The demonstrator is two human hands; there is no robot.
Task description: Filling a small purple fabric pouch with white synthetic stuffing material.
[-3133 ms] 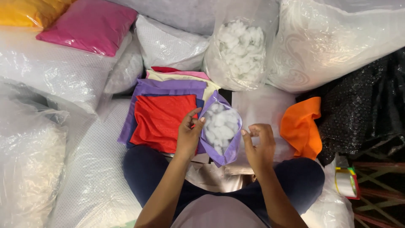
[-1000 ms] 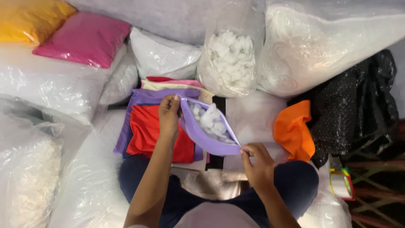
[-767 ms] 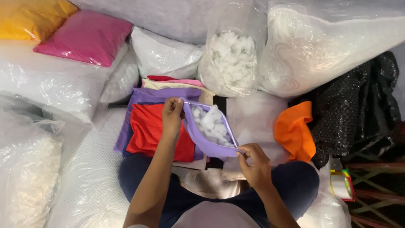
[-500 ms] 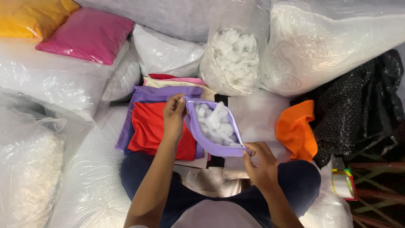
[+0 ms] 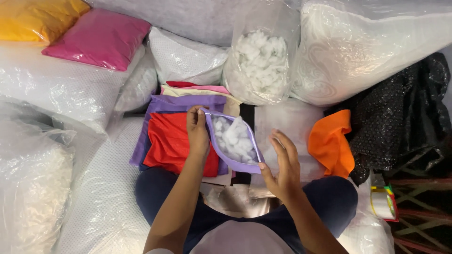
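Left hand (image 5: 197, 134) pinches purple cover (image 5: 234, 162) w/ white stuffing (image 5: 234, 138); right hand (image 5: 281, 165), fingers spread, thumb on its rim.

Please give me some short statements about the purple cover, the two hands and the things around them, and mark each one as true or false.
1. The left hand holds the far edge of the open purple fabric cover. True.
2. The purple cover is empty inside. False: white fluffy stuffing shows in its opening.
3. The right hand is at the near end of the cover with the fingers spread. True.
4. The orange cloth lies to the left of the cover. False: it lies to its right.
5. A clear plastic bag of white stuffing stands beyond the cover. True.
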